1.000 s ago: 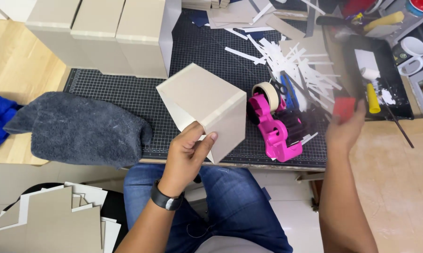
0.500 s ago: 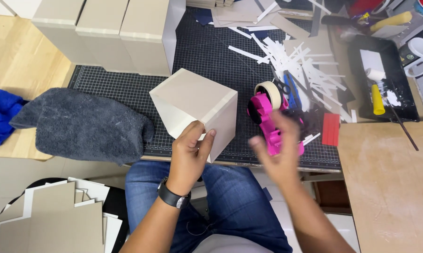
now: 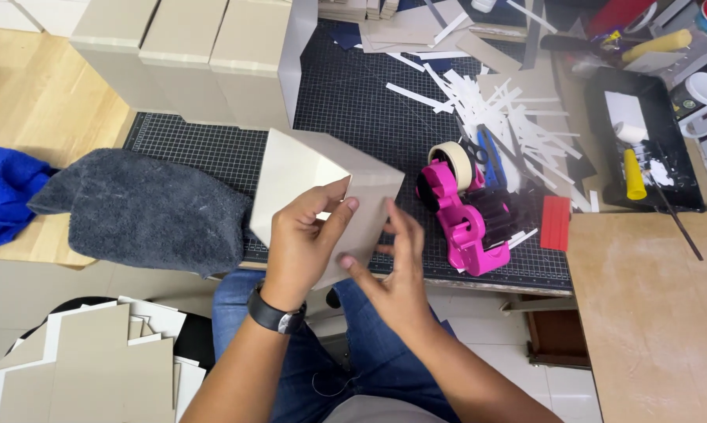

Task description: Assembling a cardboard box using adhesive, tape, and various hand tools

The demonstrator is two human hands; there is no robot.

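Now both hands, left hand (image 3: 302, 239) and right hand (image 3: 393, 270), on grey cardboard box (image 3: 295, 168).

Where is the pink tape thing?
The pink tape dispenser sits on the black cutting mat, right of the grey box and beside the red block.

- Worn on the head, one view only, none shared.
- Looks steeply down over the lap onto the black gridded cutting mat (image 3: 353, 117).
- Sits close above the left hand (image 3: 302, 243) and right hand (image 3: 393, 274).
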